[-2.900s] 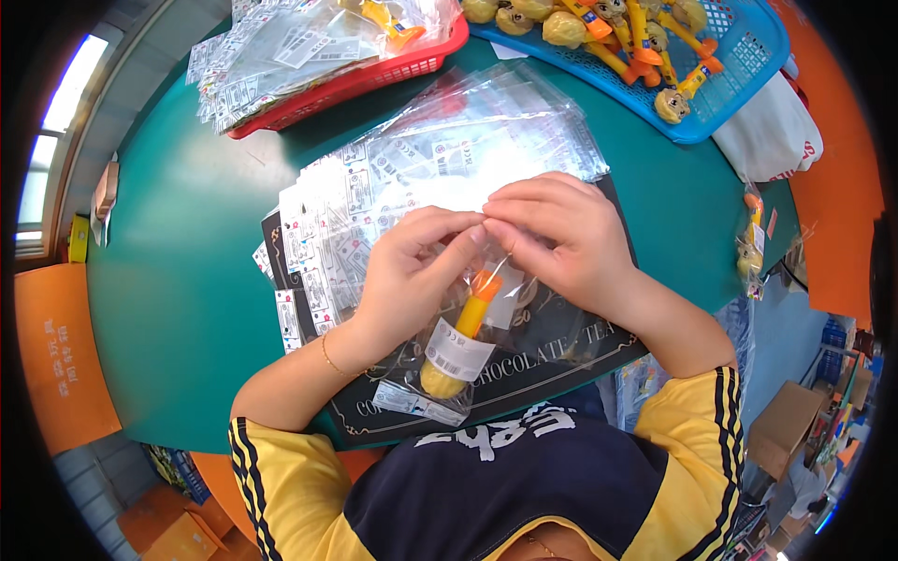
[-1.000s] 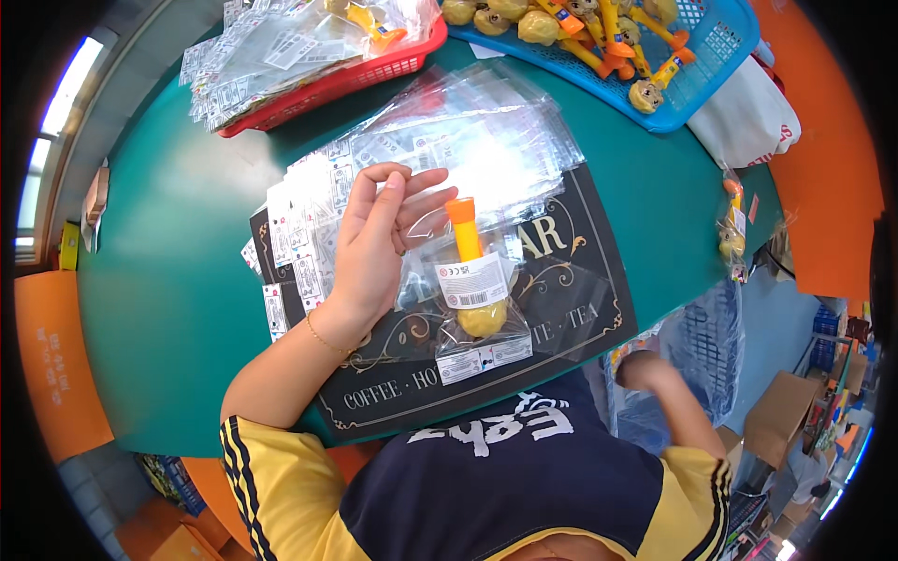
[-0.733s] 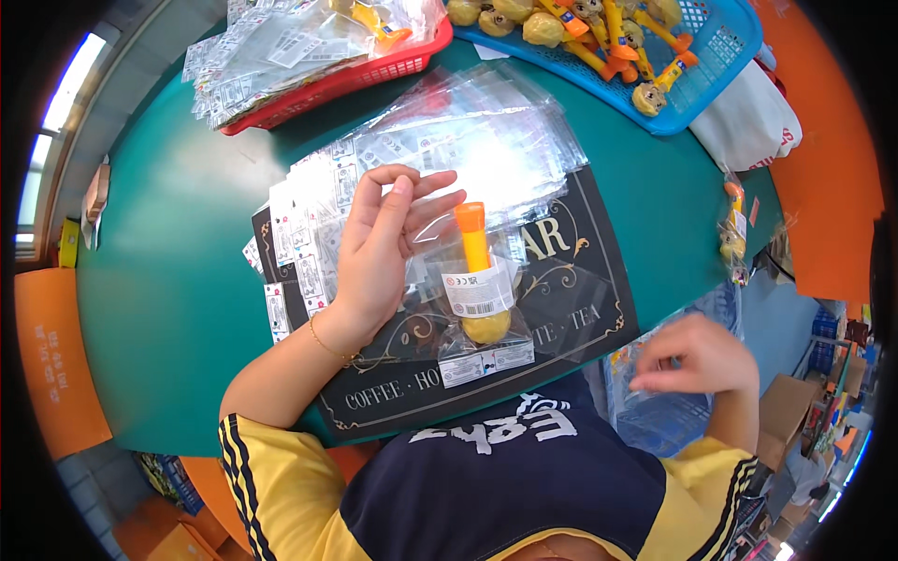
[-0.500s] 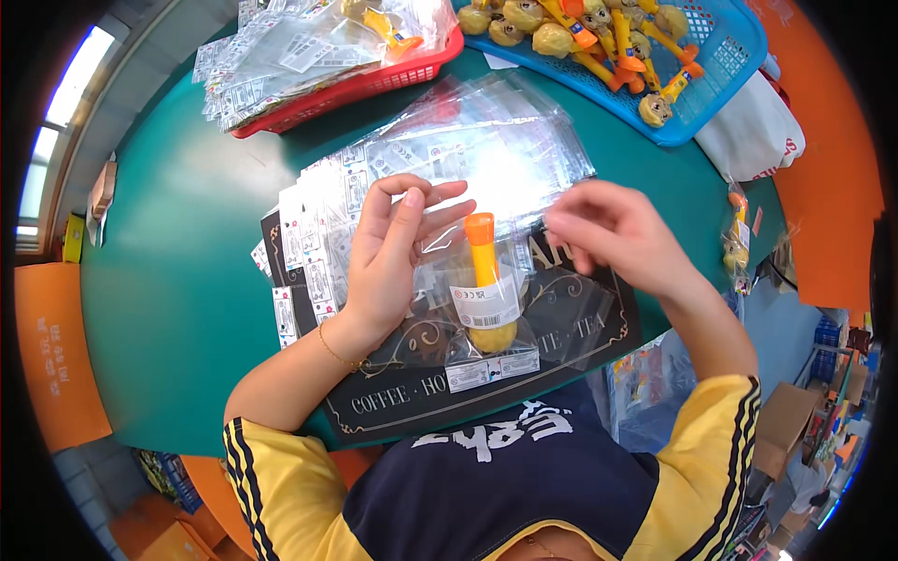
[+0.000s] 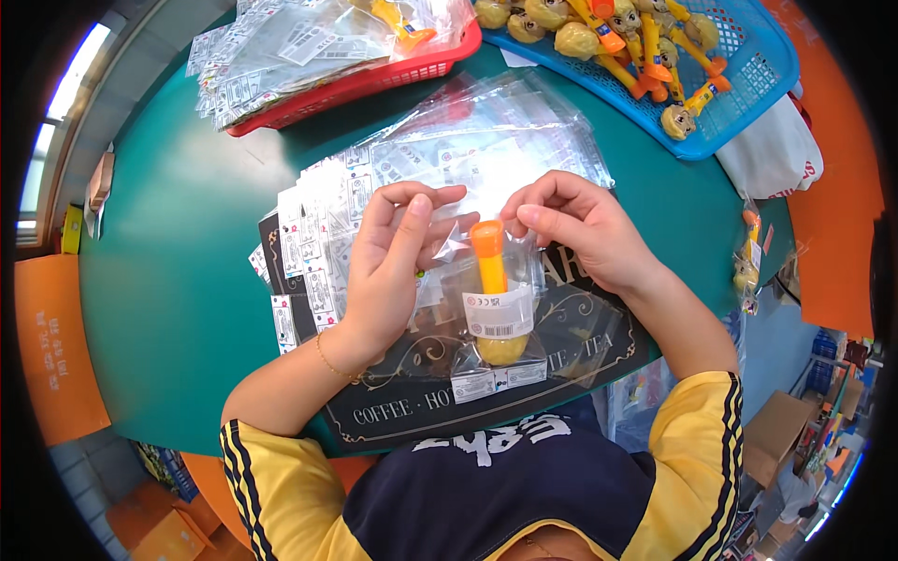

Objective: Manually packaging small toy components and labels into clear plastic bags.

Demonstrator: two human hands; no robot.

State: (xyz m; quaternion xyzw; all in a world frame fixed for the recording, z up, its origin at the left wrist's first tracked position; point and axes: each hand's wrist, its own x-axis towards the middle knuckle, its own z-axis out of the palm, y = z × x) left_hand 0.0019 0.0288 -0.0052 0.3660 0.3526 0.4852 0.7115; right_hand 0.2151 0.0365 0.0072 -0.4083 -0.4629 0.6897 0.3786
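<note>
A toy with an orange flared end, yellow handle and round yellowish head (image 5: 505,348) lies inside a clear plastic bag (image 5: 461,327), its orange end pointing away from me. Wrapped around the toy is a white printed label (image 5: 499,313). My left hand (image 5: 393,248) is beside the bag's upper left edge, fingers apart and curved, with a shiny fold of film by the fingertips. Close to the orange end on the other side, my right hand (image 5: 585,229) has thumb and forefinger pinched at the bag's upper right edge.
Under the bag is a dark printed mat (image 5: 393,411) on a green table (image 5: 178,280). Flat clear bags (image 5: 383,159) are fanned out beyond my hands. A red basket (image 5: 374,98) holds more bags; a blue basket (image 5: 748,103) holds several toys. One bagged toy (image 5: 748,252) lies far right.
My right hand has moved left to the bag's upper edge, and its fingers have come together. My left hand stays nearly in place.
</note>
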